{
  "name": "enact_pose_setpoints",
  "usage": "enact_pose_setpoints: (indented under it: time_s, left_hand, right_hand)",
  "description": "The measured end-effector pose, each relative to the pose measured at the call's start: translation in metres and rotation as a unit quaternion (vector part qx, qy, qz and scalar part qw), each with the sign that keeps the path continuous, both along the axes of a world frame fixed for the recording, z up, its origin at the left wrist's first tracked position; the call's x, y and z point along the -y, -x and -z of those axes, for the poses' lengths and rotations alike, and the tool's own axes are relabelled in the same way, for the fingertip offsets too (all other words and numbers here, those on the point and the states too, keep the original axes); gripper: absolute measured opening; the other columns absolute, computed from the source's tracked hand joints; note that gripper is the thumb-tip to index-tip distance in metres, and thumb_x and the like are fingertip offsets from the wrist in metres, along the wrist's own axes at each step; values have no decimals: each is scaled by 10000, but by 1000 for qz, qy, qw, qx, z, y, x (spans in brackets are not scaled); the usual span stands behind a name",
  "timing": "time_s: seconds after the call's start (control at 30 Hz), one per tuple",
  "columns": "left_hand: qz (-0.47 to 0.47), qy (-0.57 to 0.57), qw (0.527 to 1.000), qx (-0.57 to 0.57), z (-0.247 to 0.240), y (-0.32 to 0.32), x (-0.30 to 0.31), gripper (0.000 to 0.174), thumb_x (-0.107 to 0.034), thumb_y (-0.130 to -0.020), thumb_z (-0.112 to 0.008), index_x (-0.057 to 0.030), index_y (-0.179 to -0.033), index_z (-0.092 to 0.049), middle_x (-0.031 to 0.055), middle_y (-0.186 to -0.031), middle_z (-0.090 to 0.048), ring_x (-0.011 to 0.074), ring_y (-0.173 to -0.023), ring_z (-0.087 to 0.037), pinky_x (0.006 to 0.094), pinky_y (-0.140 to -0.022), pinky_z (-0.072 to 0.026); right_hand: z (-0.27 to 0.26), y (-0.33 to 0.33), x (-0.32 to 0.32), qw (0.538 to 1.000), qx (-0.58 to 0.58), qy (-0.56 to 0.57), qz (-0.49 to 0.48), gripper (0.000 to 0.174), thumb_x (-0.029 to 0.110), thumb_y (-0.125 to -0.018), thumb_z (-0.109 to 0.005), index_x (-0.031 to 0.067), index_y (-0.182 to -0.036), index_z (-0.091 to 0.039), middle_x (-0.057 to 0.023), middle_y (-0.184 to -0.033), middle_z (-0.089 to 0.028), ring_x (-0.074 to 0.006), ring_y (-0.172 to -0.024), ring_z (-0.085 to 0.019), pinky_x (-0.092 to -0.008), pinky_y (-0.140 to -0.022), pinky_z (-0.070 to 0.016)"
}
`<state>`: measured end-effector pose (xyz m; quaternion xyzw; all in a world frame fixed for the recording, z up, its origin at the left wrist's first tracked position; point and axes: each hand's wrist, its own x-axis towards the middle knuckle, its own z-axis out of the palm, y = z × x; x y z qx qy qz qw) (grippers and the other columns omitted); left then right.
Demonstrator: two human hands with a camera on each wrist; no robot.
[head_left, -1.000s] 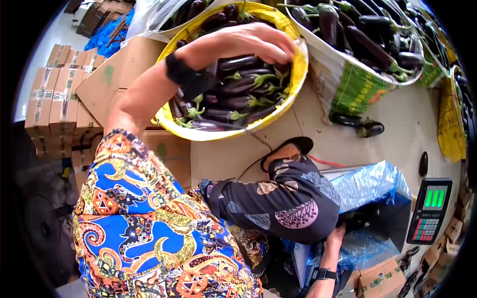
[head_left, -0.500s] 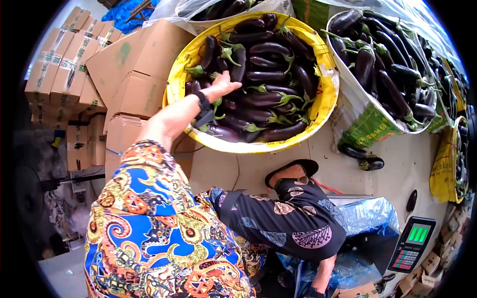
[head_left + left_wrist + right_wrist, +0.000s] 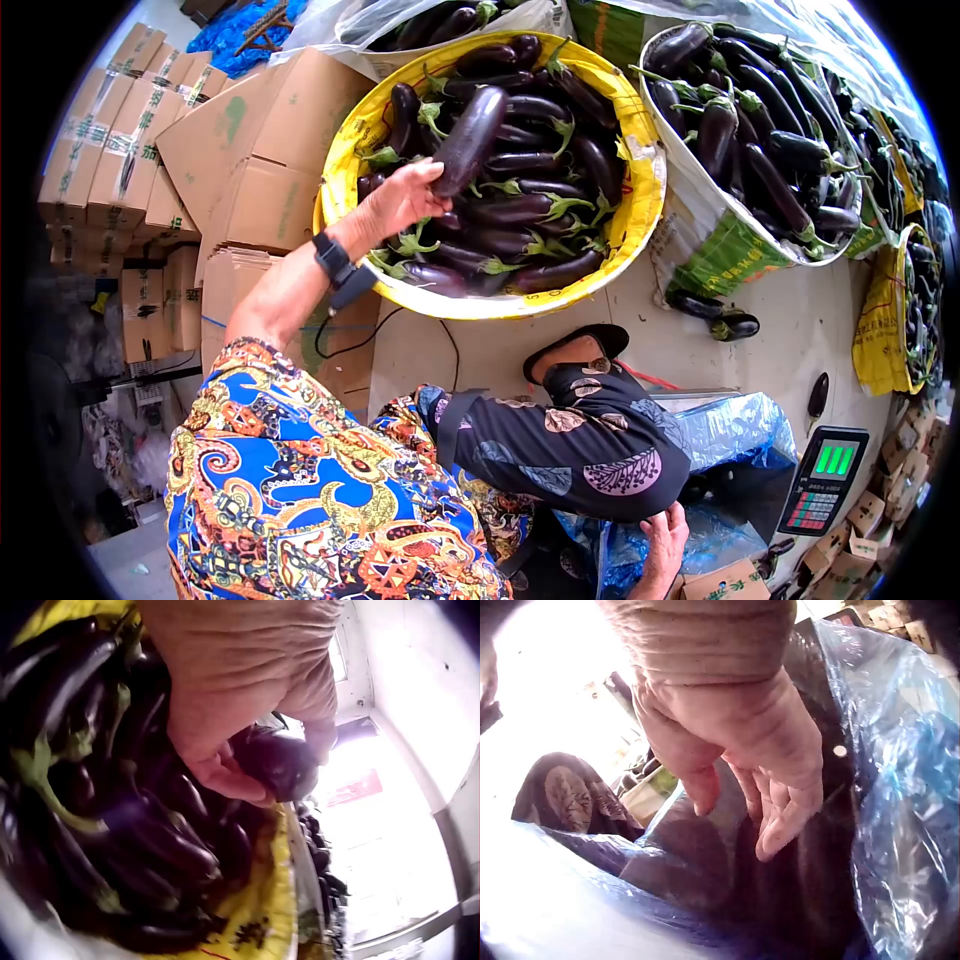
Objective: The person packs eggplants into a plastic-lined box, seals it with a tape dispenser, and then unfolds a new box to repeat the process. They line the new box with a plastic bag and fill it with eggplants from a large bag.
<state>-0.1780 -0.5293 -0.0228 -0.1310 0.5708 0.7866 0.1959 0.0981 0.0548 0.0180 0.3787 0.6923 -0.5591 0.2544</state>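
Observation:
My left hand (image 3: 405,200) holds a large glossy eggplant (image 3: 472,140) by one end, lifted over the round yellow-lined basket (image 3: 335,190). In the left wrist view, thumb and fingers (image 3: 232,780) curl round that eggplant (image 3: 281,765). Many more eggplants (image 3: 515,210) with green stems fill the basket beneath it. My right hand (image 3: 662,550) is beside my knee at the box lined with blue plastic film (image 3: 735,430). Seen from the right wrist, this hand (image 3: 742,750) hangs loosely over the dark inside of the box, thumb apart from fingers, holding nothing.
A white sack of eggplants (image 3: 690,245) stands right of the basket, with two loose eggplants (image 3: 735,326) on the floor by it. A scale display (image 3: 825,480) is at the right. Cardboard boxes (image 3: 265,150) are stacked at the left.
My left hand has moved from the basket's far right rim back to its left side and lifted an eggplant. My right hand, earlier reaching into the lined box, has drawn back.

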Motion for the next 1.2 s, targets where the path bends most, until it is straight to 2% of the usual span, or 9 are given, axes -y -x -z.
enact_pose_setpoints:
  time_s: [0.07,0.1,0.13,0.3,0.37,0.6,0.77,1.0,1.2]
  left_hand:
    - [53,-130,990,-5,-26,-25,-38,472,-343,-941,-609,-74,-1319,-522,102,-1155,-668,189,-902,-674,312,-763,-555]
    - [92,-180,979,-23,-40,-32,-60,495,-341,-941,-612,-54,-1332,-512,140,-1159,-663,212,-914,-681,318,-757,-557]
    - [145,-86,983,-70,-48,-37,-78,548,-353,-924,-635,-30,-1344,-494,181,-1149,-653,247,-916,-685,334,-747,-562]
    - [332,-307,891,-35,-63,-40,-192,749,-419,-895,-634,64,-1412,-387,310,-1157,-605,366,-816,-686,423,-697,-578]
    - [371,-395,837,67,-73,-44,-241,760,-271,-783,-766,94,-1375,-461,223,-1297,-604,345,-1154,-616,472,-933,-537]
    - [684,-121,718,37,-141,-60,-368,839,-317,-806,-808,52,-1451,-417,139,-1293,-623,198,-1167,-586,343,-1021,-456]
    - [604,-13,779,-169,-139,-60,-388,665,-425,-948,-653,33,-1401,-489,108,-1105,-668,146,-934,-631,293,-814,-535]
    - [591,27,796,-130,-113,-45,-391,417,-307,-992,-586,-26,-1300,-601,67,-1063,-687,103,-930,-640,238,-822,-497]
    - [564,93,806,-151,-79,-30,-380,444,-362,-979,-593,-25,-1267,-608,78,-1050,-684,122,-936,-646,250,-833,-507]
  right_hand:
    - [1,4,0,1000,-6,2,-7,422,322,-906,-684,67,-1232,-608,3,-1089,-654,-74,-916,-591,-236,-733,-469]
    - [0,4,-8,999,-35,32,-26,547,253,-938,-645,-32,-1383,-500,-131,-1272,-626,-173,-1088,-614,-282,-846,-490]
    - [-11,11,-2,997,-69,34,-28,532,230,-946,-628,-34,-1387,-496,-133,-1273,-626,-178,-1094,-615,-290,-863,-489]
    - [-78,61,24,977,-209,45,-21,505,178,-960,-590,-35,-1405,-481,-161,-1286,-618,-236,-1148,-612,-339,-951,-482]
    - [-95,77,33,959,-268,85,26,534,206,-954,-615,-37,-1408,-475,-166,-1303,-611,-243,-1182,-597,-360,-973,-474]
    - [-118,77,4,862,-394,243,205,672,410,-984,-586,-30,-1448,-378,-262,-1378,-529,-333,-1254,-554,-461,-1088,-439]
    - [-100,29,-15,900,-386,140,149,707,262,-900,-683,-32,-1456,-361,-290,-1354,-538,-379,-1239,-567,-483,-1081,-441]
    - [-29,-13,-25,859,-336,287,258,787,437,-913,-686,17,-1483,-344,-240,-1251,-609,-360,-1199,-588,-488,-1084,-429]
    - [4,-18,-48,864,-301,279,292,524,403,-981,-572,1,-1312,-510,-193,-1185,-647,-330,-1102,-636,-454,-1005,-492]
